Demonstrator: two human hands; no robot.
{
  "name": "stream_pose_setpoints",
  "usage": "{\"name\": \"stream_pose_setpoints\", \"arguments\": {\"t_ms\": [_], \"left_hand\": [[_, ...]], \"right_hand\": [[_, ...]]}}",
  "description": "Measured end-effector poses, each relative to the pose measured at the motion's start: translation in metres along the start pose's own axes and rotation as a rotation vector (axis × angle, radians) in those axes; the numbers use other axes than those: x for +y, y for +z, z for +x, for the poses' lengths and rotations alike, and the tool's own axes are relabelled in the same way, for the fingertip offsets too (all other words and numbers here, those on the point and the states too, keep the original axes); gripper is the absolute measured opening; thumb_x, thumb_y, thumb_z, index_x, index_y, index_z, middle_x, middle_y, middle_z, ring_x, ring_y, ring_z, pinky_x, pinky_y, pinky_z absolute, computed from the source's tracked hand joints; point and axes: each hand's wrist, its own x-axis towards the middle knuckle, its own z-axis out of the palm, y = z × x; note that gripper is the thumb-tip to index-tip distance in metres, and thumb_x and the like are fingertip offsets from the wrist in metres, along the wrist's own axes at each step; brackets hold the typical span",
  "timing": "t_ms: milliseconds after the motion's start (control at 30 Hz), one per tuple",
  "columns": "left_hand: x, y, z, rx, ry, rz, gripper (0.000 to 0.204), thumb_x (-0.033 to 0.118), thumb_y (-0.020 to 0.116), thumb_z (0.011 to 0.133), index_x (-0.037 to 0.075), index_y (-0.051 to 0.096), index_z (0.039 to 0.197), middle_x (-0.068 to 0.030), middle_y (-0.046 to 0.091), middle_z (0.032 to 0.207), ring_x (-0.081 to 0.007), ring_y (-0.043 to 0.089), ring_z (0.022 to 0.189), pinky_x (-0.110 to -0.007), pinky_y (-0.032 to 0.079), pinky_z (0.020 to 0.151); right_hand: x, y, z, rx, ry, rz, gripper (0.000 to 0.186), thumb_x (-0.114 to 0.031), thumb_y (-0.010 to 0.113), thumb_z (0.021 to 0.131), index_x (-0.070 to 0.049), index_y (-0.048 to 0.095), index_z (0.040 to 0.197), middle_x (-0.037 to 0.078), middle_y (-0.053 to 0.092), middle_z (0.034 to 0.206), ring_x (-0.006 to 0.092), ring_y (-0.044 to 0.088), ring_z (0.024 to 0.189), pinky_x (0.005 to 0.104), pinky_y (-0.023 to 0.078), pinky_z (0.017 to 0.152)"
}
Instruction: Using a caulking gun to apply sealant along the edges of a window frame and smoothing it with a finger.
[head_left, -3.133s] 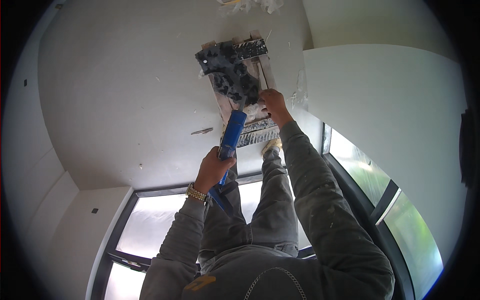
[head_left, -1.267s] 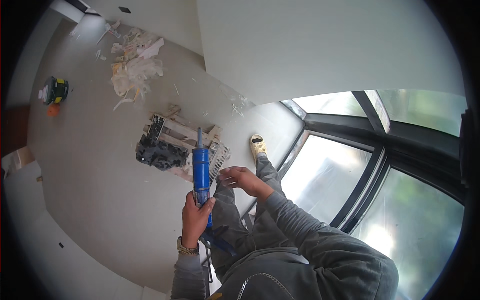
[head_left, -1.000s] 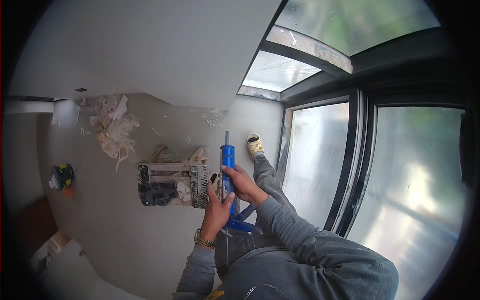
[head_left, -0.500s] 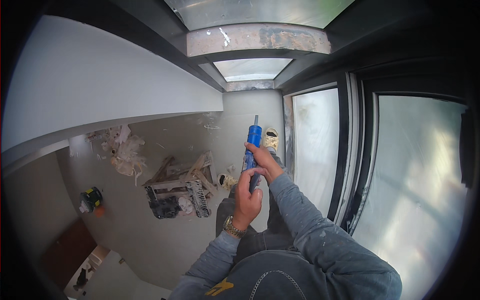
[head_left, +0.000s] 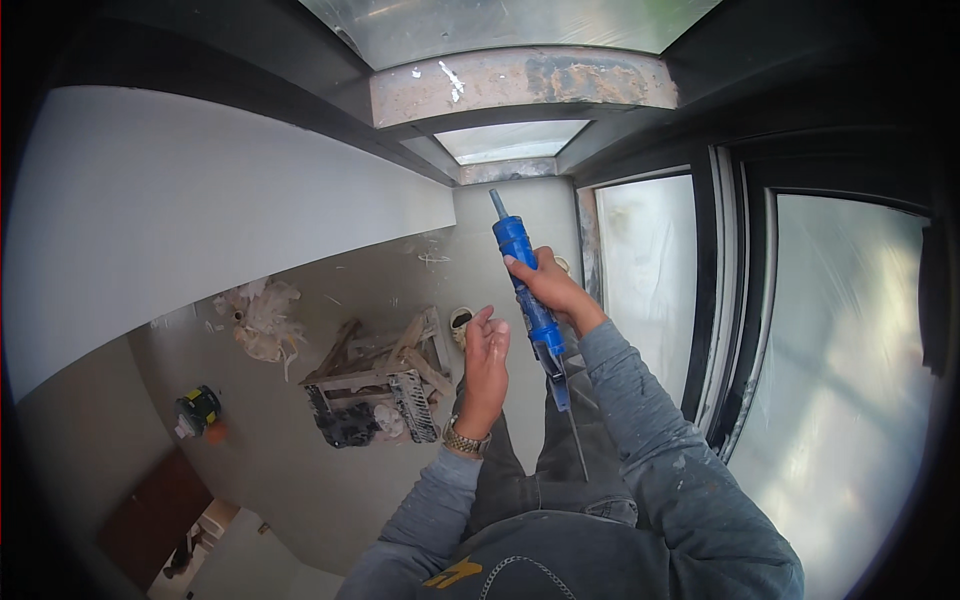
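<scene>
Left hand (head_left: 486, 365) now off the blue caulking gun (head_left: 511, 234), fingers loosely spread, right hand (head_left: 556, 286) gripping its barrel, wooden stool (head_left: 352, 380) on grey floor (head_left: 268, 400), dark-framed windows (head_left: 648, 265)

The grey floor (head_left: 285, 480) bears a smeared wooden stool (head_left: 360, 382), a heap of crumpled plastic (head_left: 262, 320), a dark yellow-banded container (head_left: 198, 407) and pale scraps (head_left: 432, 258).

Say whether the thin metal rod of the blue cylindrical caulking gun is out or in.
Out, at least partly: a length of the thin metal rod juts bare behind the blue cylindrical caulking gun.
</scene>
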Motion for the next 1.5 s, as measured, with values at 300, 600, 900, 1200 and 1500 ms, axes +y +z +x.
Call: {"name": "stream_pose_setpoints", "arguments": {"t_ms": [300, 600, 900, 1200, 1500], "left_hand": [[-0.044, 0.006, 0.029, -0.322, -0.436, -0.325, 0.048, 0.015, 0.069, 0.094, 0.007, 0.043, 0.133, -0.0064, 0.062, 0.114, -0.0181, 0.066, 0.104, -0.035, 0.058, 0.084], [-0.117, 0.04, 0.031, -0.246, -0.709, -0.478, 0.025, 0.015, 0.075, 0.087, 0.008, 0.056, 0.102, -0.0022, 0.061, 0.086, -0.0137, 0.064, 0.074, -0.032, 0.055, 0.063], [-0.16, 0.097, -0.013, -0.229, -0.791, -0.603, 0.023, 0.011, 0.076, 0.084, 0.01, 0.054, 0.09, -0.0006, 0.06, 0.076, -0.0105, 0.063, 0.066, -0.03, 0.053, 0.056], [-0.158, 0.101, -0.01, -0.185, -0.799, -0.425, 0.026, 0.02, 0.074, 0.088, 0.007, 0.055, 0.099, -0.0043, 0.06, 0.083, -0.0144, 0.062, 0.067, -0.031, 0.052, 0.056], [-0.152, 0.072, 0.079, 0.023, -0.808, -0.2, 0.025, 0.029, 0.071, 0.091, 0.009, 0.058, 0.098, -0.0031, 0.062, 0.084, -0.0164, 0.065, 0.07, -0.036, 0.056, 0.059]], "right_hand": [[0.03, 0.012, -0.057, 0.185, -0.215, -0.291, 0.047, -0.04, 0.058, 0.098, 0.005, 0.059, 0.112, 0.025, 0.061, 0.116, 0.0303, 0.062, 0.108, 0.0375, 0.049, 0.09], [0.069, -0.003, -0.199, 0.071, -0.437, 0.018, 0.046, -0.026, 0.067, 0.093, -0.001, 0.056, 0.13, 0.015, 0.06, 0.129, 0.0267, 0.057, 0.12, 0.038, 0.044, 0.103], [0.109, -0.005, -0.213, 0.264, -0.306, 0.087, 0.046, -0.023, 0.064, 0.094, 0.002, 0.051, 0.13, 0.015, 0.062, 0.12, 0.0232, 0.058, 0.115, 0.0352, 0.044, 0.102], [0.124, -0.016, -0.208, 0.265, -0.244, 0.202, 0.025, -0.018, 0.056, 0.096, 0.004, 0.064, 0.106, 0.013, 0.066, 0.096, 0.0186, 0.061, 0.09, 0.0322, 0.048, 0.082], [0.116, -0.015, -0.156, 0.269, -0.536, 0.074, 0.058, -0.046, 0.035, 0.101, 0.005, 0.063, 0.099, 0.016, 0.064, 0.091, 0.0243, 0.062, 0.088, 0.0347, 0.047, 0.081]]}}
